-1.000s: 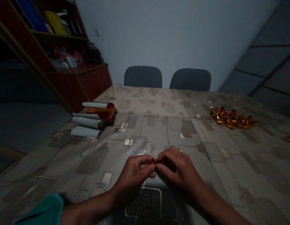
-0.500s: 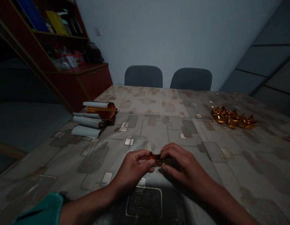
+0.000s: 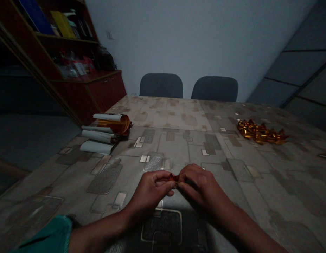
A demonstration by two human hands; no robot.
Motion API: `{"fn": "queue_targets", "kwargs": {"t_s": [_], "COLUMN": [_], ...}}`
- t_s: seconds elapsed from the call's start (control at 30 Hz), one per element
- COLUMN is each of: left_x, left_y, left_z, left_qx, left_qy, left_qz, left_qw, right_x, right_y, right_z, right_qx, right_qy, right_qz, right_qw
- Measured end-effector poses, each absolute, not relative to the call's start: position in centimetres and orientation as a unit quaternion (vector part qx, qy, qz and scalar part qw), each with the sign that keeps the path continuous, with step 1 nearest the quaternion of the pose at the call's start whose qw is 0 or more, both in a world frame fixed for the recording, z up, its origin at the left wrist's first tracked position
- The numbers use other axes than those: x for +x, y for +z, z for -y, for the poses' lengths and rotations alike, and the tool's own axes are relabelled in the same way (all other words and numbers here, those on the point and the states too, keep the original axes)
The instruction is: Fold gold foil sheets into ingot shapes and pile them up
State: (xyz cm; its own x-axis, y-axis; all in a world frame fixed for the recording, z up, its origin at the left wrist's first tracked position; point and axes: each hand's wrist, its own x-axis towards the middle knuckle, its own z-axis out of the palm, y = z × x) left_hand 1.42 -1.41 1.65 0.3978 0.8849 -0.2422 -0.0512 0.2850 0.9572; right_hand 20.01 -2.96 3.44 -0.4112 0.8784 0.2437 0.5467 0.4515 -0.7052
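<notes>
Right now, the left hand (image 3: 149, 193) and right hand (image 3: 202, 188) are both closed, pinching a gold foil scrap (image 3: 174, 178) between them over the table (image 3: 178, 116), while finished-looking gold bows (image 3: 260, 133) are lying far right and foil rolls (image 3: 112, 124) are sitting left.

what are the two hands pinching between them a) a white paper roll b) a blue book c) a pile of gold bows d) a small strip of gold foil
d, because the left hand and right hand meet over the table and pinch a small strip of gold foil between them, while the white paper rolls and the pile of gold bows lie apart on the table.
</notes>
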Motion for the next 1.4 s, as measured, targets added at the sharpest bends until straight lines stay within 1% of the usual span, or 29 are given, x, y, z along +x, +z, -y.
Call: {"fn": "queue_targets", "kwargs": {"t_s": [0.1,0.17,0.37,0.53,0.67,0.83,1.1,1.23,1.4], "left_x": [1.3,1.2,0.9,1.0,1.1,1.2,1.4,1.3,1.2], "left_y": [2.2,2.4,1.8,1.9,2.3,2.6,2.3,2.0,1.9], "left_z": [1.2,1.1,0.9,0.9,1.0,1.4,1.9,1.9,1.8], "left_qx": [0.483,0.484,0.509,0.497,0.48,0.465,0.493,0.479,0.491], "left_qy": [0.355,0.355,0.324,0.313,0.338,0.404,0.414,0.426,0.444], "left_qz": [-0.43,-0.431,-0.401,-0.401,-0.416,-0.422,-0.42,-0.417,-0.413], "left_qw": [0.675,0.674,0.689,0.703,0.695,0.665,0.64,0.644,0.625], "right_x": [20.2,20.4,20.7,20.4,19.9,19.4,19.1,19.3,19.3], "right_y": [4.3,4.9,5.0,4.5,4.5,4.3,3.2,3.6,3.7], "right_z": [3.2,3.3,3.3,3.3,3.4,3.5,3.5,3.5,3.7], "right_qx": [-0.476,-0.493,-0.479,-0.477,-0.478,-0.513,-0.518,-0.501,-0.504], "right_qy": [0.312,0.322,0.396,0.408,0.422,0.44,0.39,0.392,0.405], "right_qz": [0.752,0.736,0.724,0.726,0.7,0.632,0.641,0.653,0.624], "right_qw": [0.332,0.334,0.297,0.282,0.32,0.379,0.411,0.411,0.439]}}
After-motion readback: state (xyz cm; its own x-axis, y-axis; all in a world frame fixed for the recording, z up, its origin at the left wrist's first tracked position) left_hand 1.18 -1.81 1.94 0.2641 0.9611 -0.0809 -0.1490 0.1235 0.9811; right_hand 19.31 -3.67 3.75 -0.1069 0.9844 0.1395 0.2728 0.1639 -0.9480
